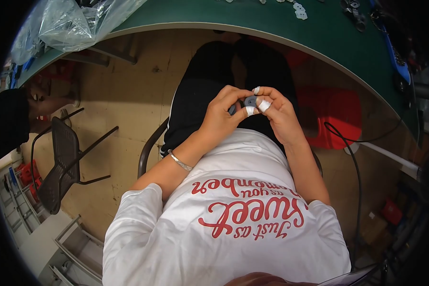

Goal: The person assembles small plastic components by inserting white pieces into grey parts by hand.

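Above my lap, both hands meet around a small dark grey rounded part (250,101) with a hole or round mark in it. My left hand (224,107) pinches it from the left, thumb below and index finger above. From the right, my right hand (277,112) grips the same part between thumb and fingers. White tape wraps several of my fingertips. Another dark bit shows under my left fingers, too covered to make out. A silvery bracelet (180,160) circles my left wrist.
Ahead curves a green table (186,12) with a clear plastic bag (74,24), small whitish parts (300,11), dark parts (353,14) and a blue tool-like object (399,66). A red stool (341,119) and a black cable (359,190) are at right; a chair (64,152) and another person's arm (45,107) at left.
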Available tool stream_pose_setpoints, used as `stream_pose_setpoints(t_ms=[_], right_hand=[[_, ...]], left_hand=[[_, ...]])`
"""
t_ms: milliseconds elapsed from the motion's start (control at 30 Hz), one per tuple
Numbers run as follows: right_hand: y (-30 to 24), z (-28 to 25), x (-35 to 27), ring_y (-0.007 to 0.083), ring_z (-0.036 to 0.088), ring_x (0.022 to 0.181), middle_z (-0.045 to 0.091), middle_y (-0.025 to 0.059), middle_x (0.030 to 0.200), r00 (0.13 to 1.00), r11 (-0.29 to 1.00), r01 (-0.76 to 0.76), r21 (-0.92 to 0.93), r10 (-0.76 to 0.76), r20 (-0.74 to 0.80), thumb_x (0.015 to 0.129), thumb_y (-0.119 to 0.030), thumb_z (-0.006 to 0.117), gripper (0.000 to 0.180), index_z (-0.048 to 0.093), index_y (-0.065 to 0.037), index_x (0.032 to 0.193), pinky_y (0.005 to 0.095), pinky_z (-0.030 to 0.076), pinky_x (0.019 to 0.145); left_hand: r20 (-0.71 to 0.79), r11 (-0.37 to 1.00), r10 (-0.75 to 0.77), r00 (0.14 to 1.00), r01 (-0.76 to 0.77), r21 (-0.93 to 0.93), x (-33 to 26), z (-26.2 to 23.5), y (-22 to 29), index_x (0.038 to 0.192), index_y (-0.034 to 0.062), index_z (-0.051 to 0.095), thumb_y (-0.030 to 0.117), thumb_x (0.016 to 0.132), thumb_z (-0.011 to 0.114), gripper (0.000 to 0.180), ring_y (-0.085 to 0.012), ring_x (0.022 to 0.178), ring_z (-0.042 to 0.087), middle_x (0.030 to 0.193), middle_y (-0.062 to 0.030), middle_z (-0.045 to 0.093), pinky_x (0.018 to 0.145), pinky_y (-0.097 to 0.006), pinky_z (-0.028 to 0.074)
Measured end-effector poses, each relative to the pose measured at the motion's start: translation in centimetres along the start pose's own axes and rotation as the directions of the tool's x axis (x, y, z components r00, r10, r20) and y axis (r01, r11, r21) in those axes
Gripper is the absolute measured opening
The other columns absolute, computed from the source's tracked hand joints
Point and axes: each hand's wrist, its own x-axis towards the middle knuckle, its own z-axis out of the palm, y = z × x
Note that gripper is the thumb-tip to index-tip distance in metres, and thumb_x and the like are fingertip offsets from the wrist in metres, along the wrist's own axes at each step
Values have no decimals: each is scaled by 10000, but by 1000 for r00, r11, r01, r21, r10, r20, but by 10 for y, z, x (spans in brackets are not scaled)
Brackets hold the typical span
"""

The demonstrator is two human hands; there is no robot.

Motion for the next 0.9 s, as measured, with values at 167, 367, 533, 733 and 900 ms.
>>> stream_pose_setpoints(t_ms=[167,367,533,733,900], right_hand=[[6,-4,1,99,600,845,647,63,912,995,987,56,148,-68,78,864,-15,577,245,531,-4,1104,221,465,768],[-17,4,4,99,611,789,642,74,871,995,995,64,-82,-58,81,838,49,546,243,521,13,1077,228,485,744],[-71,34,4,91,612,853,657,77,943,937,916,342,-210,-318,142,849,29,595,308,521,0,1146,244,496,764],[-153,3,46,97,618,853,670,65,988,596,427,515,-743,-801,-48,878,-145,642,185,651,-7,1002,227,475,770],[-148,-17,70,281,562,910,618,110,939,526,-28,159,-987,-843,108,821,-207,662,247,666,-21,985,381,464,818]], left_hand=[[18,998,61,998,-61,6,1,0,5,1036,26,639,50,737,758,322,-120,673,546,925,-61,590,619,-248,463],[55,988,124,991,-129,87,7,-10,12,1040,33,630,44,728,756,337,-159,649,566,892,-78,594,580,-270,471],[40,903,383,923,-383,195,48,-57,66,1013,32,634,58,717,756,322,-221,736,598,908,-91,625,626,-303,491],[-519,854,435,735,-155,497,162,-206,103,1227,-24,525,239,941,564,390,-108,637,498,814,-72,573,482,-193,415],[-328,988,47,944,-93,-124,159,-187,115,1228,14,551,248,960,507,358,-42,675,461,804,44,505,498,-168,323]])
